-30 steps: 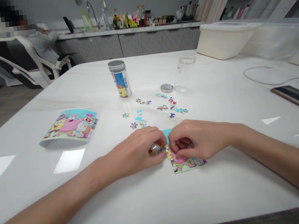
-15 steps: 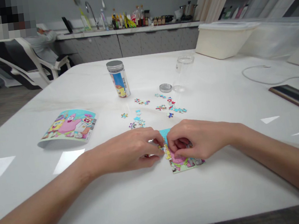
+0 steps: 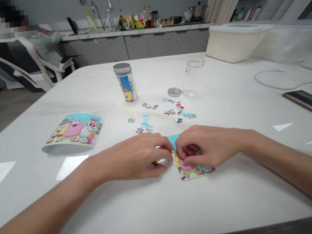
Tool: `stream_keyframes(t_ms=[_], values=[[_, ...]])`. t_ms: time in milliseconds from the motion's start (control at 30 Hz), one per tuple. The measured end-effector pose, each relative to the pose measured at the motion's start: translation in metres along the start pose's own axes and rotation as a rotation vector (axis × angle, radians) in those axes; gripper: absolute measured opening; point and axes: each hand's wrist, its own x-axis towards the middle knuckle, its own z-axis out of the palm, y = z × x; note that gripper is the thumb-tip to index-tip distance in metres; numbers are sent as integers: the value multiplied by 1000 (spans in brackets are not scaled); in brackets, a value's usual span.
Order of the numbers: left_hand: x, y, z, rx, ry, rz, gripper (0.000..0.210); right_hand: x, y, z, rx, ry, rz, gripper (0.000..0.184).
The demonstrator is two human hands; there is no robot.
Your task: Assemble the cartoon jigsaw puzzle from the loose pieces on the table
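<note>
A partly joined jigsaw puzzle [image 3: 196, 170] with a pink cartoon figure lies flat on the table, mostly covered by my hands. My right hand [image 3: 204, 145] is curled closed on top of it, fingertips pressed to its face. At its left edge is my left hand [image 3: 146, 155], with bent fingers touching the border and the thumb apart from them. A small coloured piece [image 3: 155, 163] shows under that palm, partly hidden. Beyond the hands lie several loose puzzle pieces [image 3: 169, 112], some joined in small clusters. On the left, a curled picture sheet [image 3: 74, 130] shows the cartoon figures.
A lidded jar [image 3: 126, 83] with a cartoon label stands at the back. Beside a round metal lid [image 3: 174, 92] is a clear jar [image 3: 193, 77]. Toward the right are a phone [image 3: 311, 106], a cable [image 3: 271, 88] and a cream bin [image 3: 237, 42]. A person sits at the far left.
My left fingers have loosened slightly at the puzzle's left edge, where a piece showed between the fingertips. My right hand stays on the puzzle. The view has shifted slightly.
</note>
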Motion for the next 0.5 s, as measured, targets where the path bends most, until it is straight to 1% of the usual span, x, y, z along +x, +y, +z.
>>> stream_keyframes(t_ms=[167,300,367,500], values=[[-8,-9,-10,6,21,-45,16,-1,-1,0,-22,-9,0,7],[-16,-17,-23,55,-40,-153,16,0,-2,0,-14,-17,24,7],[-18,-19,-27,62,-72,-194,16,0,-2,0,-11,-17,29,7],[-17,-19,-24,40,-107,-192,11,0,-2,1,-8,-9,34,6]])
